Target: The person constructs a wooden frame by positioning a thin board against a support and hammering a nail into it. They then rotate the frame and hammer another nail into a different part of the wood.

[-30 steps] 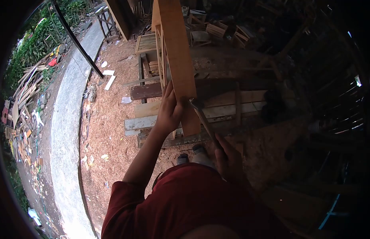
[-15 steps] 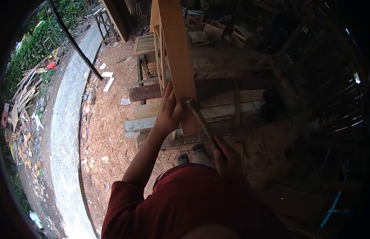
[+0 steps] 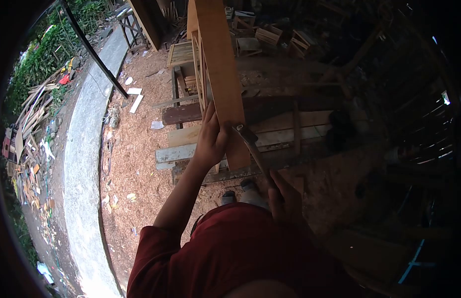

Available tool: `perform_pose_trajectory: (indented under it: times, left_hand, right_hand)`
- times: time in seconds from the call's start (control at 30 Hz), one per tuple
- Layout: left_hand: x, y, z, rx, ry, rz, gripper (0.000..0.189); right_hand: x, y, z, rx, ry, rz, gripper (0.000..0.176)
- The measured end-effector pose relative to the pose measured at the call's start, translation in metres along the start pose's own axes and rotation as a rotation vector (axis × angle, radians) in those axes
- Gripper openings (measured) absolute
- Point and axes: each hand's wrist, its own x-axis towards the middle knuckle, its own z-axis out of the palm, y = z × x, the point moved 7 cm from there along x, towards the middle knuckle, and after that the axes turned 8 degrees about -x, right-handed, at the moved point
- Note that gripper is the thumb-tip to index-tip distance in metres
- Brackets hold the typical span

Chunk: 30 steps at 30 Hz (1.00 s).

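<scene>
A tall wooden frame with a broad flat board (image 3: 223,64) on its near side stands upright over the low plank bench. My left hand (image 3: 209,140) grips the board's left edge near its lower part. In my right hand (image 3: 285,196) is the handle of a hammer (image 3: 256,155), its fingers wrapped round it. The hammer's head is at the board's right side, close to the fingertips of my left hand. Whether it touches the board I cannot tell.
Weathered planks (image 3: 178,154) form the low bench beyond my feet. Small wooden frames (image 3: 267,36) lie at the back. A concrete strip (image 3: 81,174) runs along the left, beside ground covered with wood shavings (image 3: 141,184). A dark pole (image 3: 99,62) leans at the upper left.
The hammer's head has shifted very slightly, turning a little beside the board. Both hands hold nearly the same places as before.
</scene>
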Motion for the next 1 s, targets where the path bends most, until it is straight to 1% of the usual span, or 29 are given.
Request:
perform_pose_trajectory:
  times: [0.07, 0.1, 0.17, 0.2, 0.4, 0.47, 0.5, 0.57, 0.6, 0.67, 0.7, 0.77, 0.8, 0.87, 0.9, 0.97, 1.0]
  left_hand:
    - [0.001, -0.004, 0.001, -0.037, -0.050, -0.006, 0.043]
    - [0.001, -0.005, 0.001, -0.036, -0.050, -0.004, 0.043]
    - [0.000, -0.005, 0.000, 0.016, -0.012, 0.012, 0.043]
    - [0.000, -0.004, 0.000, 0.017, -0.012, 0.009, 0.043]
    - [0.000, -0.007, 0.001, -0.017, -0.028, 0.028, 0.045]
    - [-0.003, -0.005, 0.000, 0.020, -0.008, 0.024, 0.046]
    - [-0.004, -0.005, 0.000, 0.019, -0.010, 0.022, 0.046]
    - [-0.002, -0.006, 0.000, -0.027, -0.020, 0.021, 0.048]
    - [-0.002, -0.007, 0.000, -0.027, -0.021, 0.023, 0.048]
    - [-0.002, -0.006, -0.002, -0.003, 0.002, 0.077, 0.049]
    - [-0.002, -0.005, -0.004, 0.000, 0.003, 0.077, 0.049]
    - [-0.004, -0.006, -0.002, -0.023, -0.033, 0.005, 0.050]
    - [-0.004, -0.008, -0.002, -0.024, -0.034, 0.004, 0.050]
    - [-0.004, -0.009, -0.003, 0.046, -0.010, 0.091, 0.049]
    - [-0.005, -0.008, -0.003, 0.046, -0.007, 0.095, 0.049]
    - [-0.009, -0.010, -0.003, 0.033, -0.005, 0.037, 0.048]
    - [-0.009, -0.011, -0.004, 0.033, -0.007, 0.035, 0.048]
  right_hand:
    - [0.007, 0.000, 0.003, -0.011, -0.053, 0.064, 0.050]
    - [0.004, 0.004, 0.005, -0.010, -0.052, 0.062, 0.050]
    - [-0.003, 0.008, 0.004, 0.010, 0.056, -0.045, 0.050]
    - [-0.002, 0.006, 0.003, 0.011, 0.053, -0.044, 0.050]
    - [0.005, 0.003, 0.007, 0.011, -0.043, 0.017, 0.050]
    - [-0.005, 0.005, 0.004, 0.011, 0.084, -0.089, 0.050]
    - [-0.004, 0.001, 0.001, 0.012, 0.084, -0.085, 0.050]
    - [0.007, -0.003, 0.005, -0.039, -0.087, 0.048, 0.050]
    - [0.006, -0.001, 0.006, -0.038, -0.084, 0.048, 0.050]
    - [0.003, -0.002, 0.006, -0.056, 0.024, -0.110, 0.052]
    - [0.001, 0.003, 0.009, -0.055, 0.022, -0.112, 0.052]
    - [-0.006, 0.004, 0.005, -0.059, 0.122, -0.187, 0.053]
    - [-0.004, 0.000, 0.003, -0.060, 0.122, -0.185, 0.053]
    - [0.006, 0.001, 0.009, -0.085, -0.040, -0.050, 0.054]
    - [0.005, 0.002, 0.011, -0.086, -0.038, -0.054, 0.054]
    - [-0.001, -0.009, 0.002, -0.099, 0.188, -0.271, 0.054]
    - [-0.001, -0.011, 0.000, -0.099, 0.188, -0.268, 0.054]
